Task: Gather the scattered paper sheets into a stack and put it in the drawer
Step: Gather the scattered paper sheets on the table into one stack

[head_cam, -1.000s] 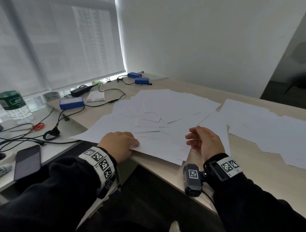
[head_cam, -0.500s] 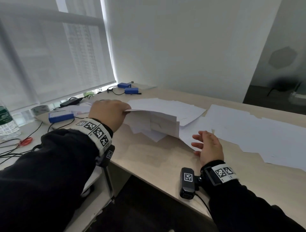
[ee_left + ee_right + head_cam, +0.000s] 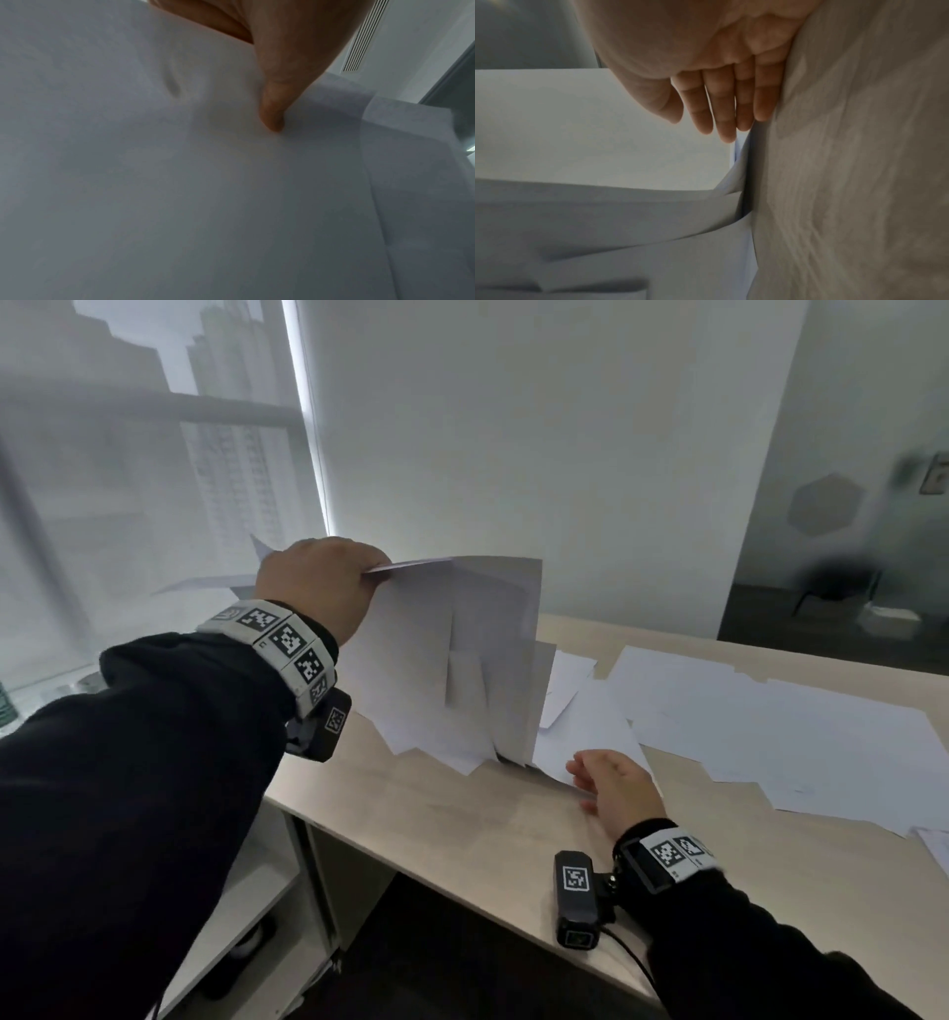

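Note:
My left hand point(image 3: 328, 580) is raised above the desk and pinches the top edge of a bunch of white sheets point(image 3: 452, 660), which hang down with their lower edges near the desktop. In the left wrist view the thumb point(image 3: 276, 97) presses on the paper point(image 3: 180, 182). My right hand point(image 3: 611, 780) rests low on the desk with straight fingers point(image 3: 726, 109) beside the hanging sheets point(image 3: 590, 125), at the edge of a flat sheet point(image 3: 585, 737). More loose sheets point(image 3: 770, 721) lie spread over the right of the desk. No drawer is in view.
The light wooden desk point(image 3: 436, 819) has its front edge just before my right wrist. A white wall stands behind it and a blinded window point(image 3: 144, 469) on the left. A lower white shelf point(image 3: 246, 891) sits under my left arm.
My left hand has lifted the gathered sheets from flat on the desk to hanging high. My right hand has moved slightly right and opened flat on the desk. My head has turned upward.

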{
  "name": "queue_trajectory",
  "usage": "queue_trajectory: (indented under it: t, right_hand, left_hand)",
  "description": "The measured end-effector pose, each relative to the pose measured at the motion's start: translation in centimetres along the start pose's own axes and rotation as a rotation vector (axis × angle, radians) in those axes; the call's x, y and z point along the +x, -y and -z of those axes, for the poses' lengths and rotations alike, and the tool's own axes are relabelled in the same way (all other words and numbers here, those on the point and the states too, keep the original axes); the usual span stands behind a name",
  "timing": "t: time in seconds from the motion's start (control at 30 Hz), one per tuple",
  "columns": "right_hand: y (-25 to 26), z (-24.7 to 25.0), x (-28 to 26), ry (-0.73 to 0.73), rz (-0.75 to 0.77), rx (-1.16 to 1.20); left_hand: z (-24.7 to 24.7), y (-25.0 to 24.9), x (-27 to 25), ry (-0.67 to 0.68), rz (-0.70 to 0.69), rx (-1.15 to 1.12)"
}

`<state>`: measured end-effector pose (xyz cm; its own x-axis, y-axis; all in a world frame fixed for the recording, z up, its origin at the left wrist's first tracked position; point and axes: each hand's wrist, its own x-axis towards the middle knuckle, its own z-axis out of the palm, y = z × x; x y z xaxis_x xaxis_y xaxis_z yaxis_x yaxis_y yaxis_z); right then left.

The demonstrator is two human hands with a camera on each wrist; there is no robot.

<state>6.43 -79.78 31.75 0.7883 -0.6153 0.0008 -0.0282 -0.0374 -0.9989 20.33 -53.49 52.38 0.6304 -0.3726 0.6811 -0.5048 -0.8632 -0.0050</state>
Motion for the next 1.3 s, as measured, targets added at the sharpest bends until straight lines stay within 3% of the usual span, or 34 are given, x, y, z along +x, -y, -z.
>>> queue_trajectory:
  t: [0.13,0.37,0.53,0.6,0.73,0.8,1.07,1.17,1.23,1.3]
  right_hand:
    - [-0.7,0.4,0.3,0.042,0.017,-0.105]
    - [-0.1,1.1,-1.0,0.077,0.037,-0.073]
    - [1.8,-0.9,-5.5,0.404,-0.018,-0.146]
    - [1.9,-2.3,-6.6,0.474,-0.008,-0.302]
    - [2.2,-4.3,-7.1,0.631,0.186,-0.887]
    - [2.2,-5.1,-7.4,0.693,0.217,-1.051]
    - [3.4,-5.9,-6.8,0.819,0.172,-1.197]
    - [4.2,-5.8,-6.5,0.817,0.132,-1.129]
    - [4.5,-4.8,-6.3,0.682,0.018,-0.767]
    - [4.7,-3.2,-5.8,0.507,-0.204,-0.293]
  left_hand:
    - [0.4,-0.7,2.2,-0.005,0.053,-0.01]
    - [1.3,-2.5,5.5,-0.07,0.081,-0.045]
    - [-0.1,-4.1,5.5,-0.029,0.066,-0.078]
    - [-0.7,-4.2,4.9,-0.008,0.085,-0.085]
    - [-0.8,-3.6,3.8,0.034,0.117,-0.119]
    - [-0.7,-3.0,3.3,0.041,0.136,-0.137]
    - [1.9,-1.2,2.4,-0.008,0.21,-0.238]
    - [2.4,-1.9,1.6,-0.039,0.206,-0.324]
    - [2.4,-3.0,0.4,-0.035,0.141,-0.388]
    - [1.5,-4.1,-1.5,0.002,0.068,-0.443]
